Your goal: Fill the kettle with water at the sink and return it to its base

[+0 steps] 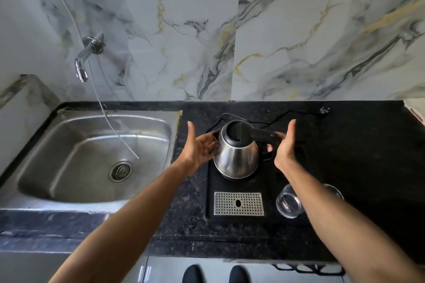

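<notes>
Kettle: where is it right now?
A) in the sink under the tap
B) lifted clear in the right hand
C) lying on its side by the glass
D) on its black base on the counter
D: the kettle stands upright on the black base right of the sink, with the left hand and right hand open on either side of it, neither gripping.

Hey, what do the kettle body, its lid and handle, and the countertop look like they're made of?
Kettle body: polished steel, apparently; it mirrors its surroundings. Lid and handle: matte black, probably plastic. Countertop: glossy black speckled stone, likely granite.
</notes>
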